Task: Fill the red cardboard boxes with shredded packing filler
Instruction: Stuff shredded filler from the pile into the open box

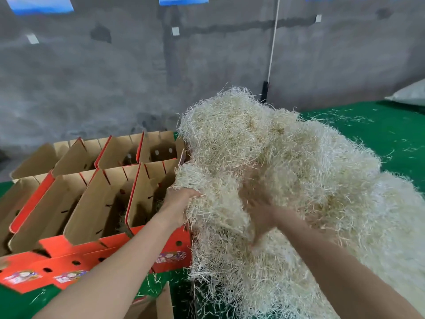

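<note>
A big heap of pale shredded packing filler (pixel 299 171) covers the right half of the view. To its left stand several open red cardboard boxes (pixel 108 203) with brown flaps raised; a few strands lie inside the nearest one (pixel 147 203). My left hand (pixel 178 204) grips a thick clump of filler at the heap's left edge, right beside that nearest box. My right hand (pixel 261 216) is blurred and pushed into the heap; its fingers are buried in the strands.
Everything sits on a green surface (pixel 379 134) scattered with loose strands. A grey concrete wall (pixel 115 77) rises behind. A white sack (pixel 411 94) lies at the far right. Another cardboard flap (pixel 164 302) stands at the bottom edge.
</note>
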